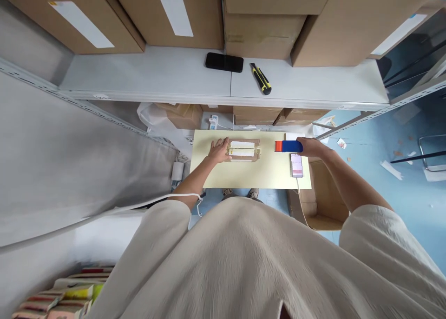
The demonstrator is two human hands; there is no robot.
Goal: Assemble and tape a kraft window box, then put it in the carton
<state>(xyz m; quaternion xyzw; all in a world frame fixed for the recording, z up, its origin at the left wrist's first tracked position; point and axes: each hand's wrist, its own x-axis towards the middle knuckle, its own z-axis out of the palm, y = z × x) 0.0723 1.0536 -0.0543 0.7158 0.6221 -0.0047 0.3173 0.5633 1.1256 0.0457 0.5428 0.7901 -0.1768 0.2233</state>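
A small brown cardboard box [256, 158] lies on the pale yellow table [251, 176], with a white label and a shiny strip of clear tape along its top. My left hand [219, 150] is at the box's left end, fingers on the far side and thumb nearer me, gripping it. To the right of the box, my right hand [308, 147] is closed around the end of a blue tape dispenser [291, 146] with an orange tip. The tip points left toward the box, apart from it. Just below the dispenser lies a phone [297, 165] with a lit screen.
A grey shelf [156, 72] crosses beyond the table, bearing large cardboard boxes [261, 35], a black phone [224, 62] and a yellow-black utility knife [260, 78]. An open carton [327, 198] stands at the table's right. A white cable [146, 202] passes near my left arm.
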